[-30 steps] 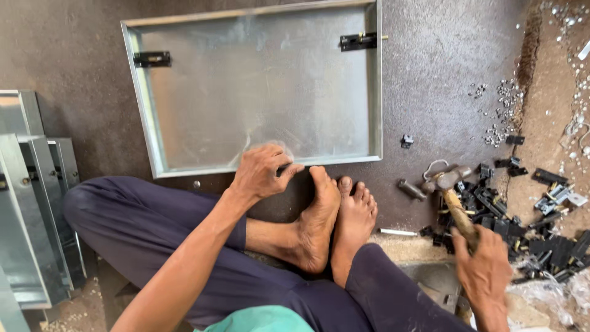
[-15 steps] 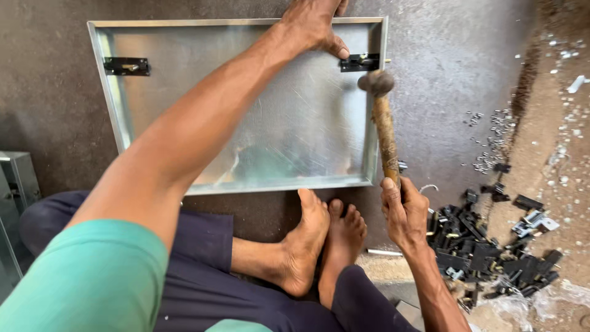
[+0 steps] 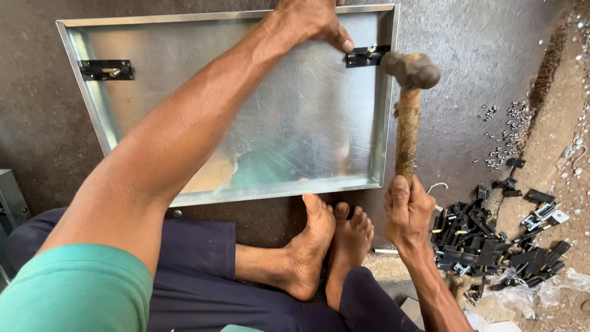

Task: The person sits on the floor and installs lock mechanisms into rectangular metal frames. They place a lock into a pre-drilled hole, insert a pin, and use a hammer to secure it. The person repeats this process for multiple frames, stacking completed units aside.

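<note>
Since prev. frame, 0.5 s back: hammer (image 3: 408, 117) is swung lower and slightly right, head now just right of the black latch (image 3: 367, 56) instead of level with it; left hand (image 3: 310, 19) is kept at the same spot on the panel's top edge. 1 s back the left hand was down by the feet and the hammer was held low near the parts pile.

Latch: small black fitting, seen at top-right corner of the galvanised sheet-metal panel (image 3: 276, 135), inside the raised rim, w/ a pale rivet or pin in its middle. Left thumb tip is pressed right beside its left end; whether touching, cannot be told. Rest of left hand is cut off by frame top, fingers laid over the panel's upper rim, nothing gripped.

Hammer: wooden handle, rusty round head, held near upright, head just past panel's right rim. Right hand (image 3: 407, 212) is wrapped tight round the handle's lower end.

Panel is laid flat on dark floor, 2nd black latch (image 3: 107, 69) fixed at top-left corner. Bare feet (image 3: 329, 246) are set just below panel's near edge. Pile of black metal parts (image 3: 491, 240) is seen right of right hand; small silver rivets (image 3: 507, 132) are scattered further up, on sandy ground.
</note>
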